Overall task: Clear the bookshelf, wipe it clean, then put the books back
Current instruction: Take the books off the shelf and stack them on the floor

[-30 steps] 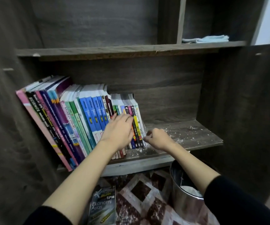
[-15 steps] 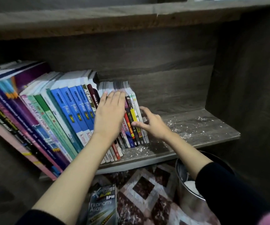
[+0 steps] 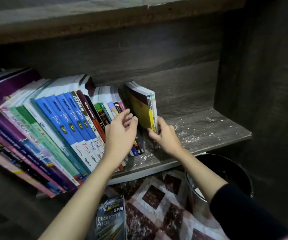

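Observation:
A row of books (image 3: 65,125) leans to the left on the dark wooden shelf (image 3: 209,135). At the row's right end, a few thin books with a yellow cover (image 3: 142,108) stand apart from the rest. My right hand (image 3: 164,135) grips these by their lower spines, thumb on the right side. My left hand (image 3: 120,134) hovers in front of the gap, fingers loosely spread, touching the spines beside the yellow cover. White crumbs and dust lie scattered over the bare right part of the shelf.
A metal bin (image 3: 216,181) stands on the floor below the shelf's right end. A book titled Ekonomi Asas (image 3: 110,220) lies on the patterned mat (image 3: 157,205). The cabinet's side wall (image 3: 261,84) closes the right side; another shelf board (image 3: 105,18) runs overhead.
My right hand has taken hold of the rightmost thin books and pulled them away from the row. My left hand lifted off the spines and shifted right. The camera moved closer.

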